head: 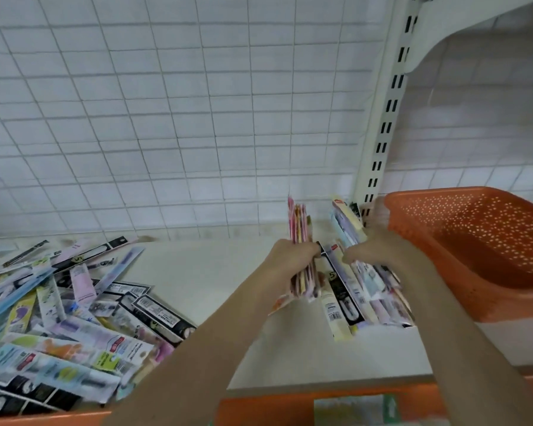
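White shelf (197, 272), back right corner by the orange basket (443, 196): left hand (290, 259) grips 1 pink bundle (299, 229), right hand (373, 250) clasps the standing row (366, 290). Tilt the row aside, slot the bundle in upright.

Hands: two, left hand (290, 256), right hand (379, 250)
Orange perforated basket (474, 241): one
Slotted shelf upright (385, 124): one
Toothbrush-pack groups: three, loose heap (68, 318), pink bunch (299, 226), mixed bunch (346, 219)
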A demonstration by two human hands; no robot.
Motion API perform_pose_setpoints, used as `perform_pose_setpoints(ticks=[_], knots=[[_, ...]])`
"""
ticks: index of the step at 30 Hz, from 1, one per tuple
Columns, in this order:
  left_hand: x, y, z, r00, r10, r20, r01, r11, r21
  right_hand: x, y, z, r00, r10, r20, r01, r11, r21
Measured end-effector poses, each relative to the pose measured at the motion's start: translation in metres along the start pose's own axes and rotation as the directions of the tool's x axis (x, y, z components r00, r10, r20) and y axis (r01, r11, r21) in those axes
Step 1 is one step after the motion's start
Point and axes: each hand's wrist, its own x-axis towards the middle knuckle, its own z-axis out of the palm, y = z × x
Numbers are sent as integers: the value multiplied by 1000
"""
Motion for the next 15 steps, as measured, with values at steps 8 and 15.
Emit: perform_pose_setpoints(ticks=[8, 15], knots=[[10, -19, 32, 994, 91, -61, -60, 919, 391, 14, 23, 11, 997, 11, -77, -9, 1000, 21], [7, -12, 21, 985, 163, -57, -96, 791, 604, 9, 24, 9, 976, -81, -203, 75, 996, -39]])
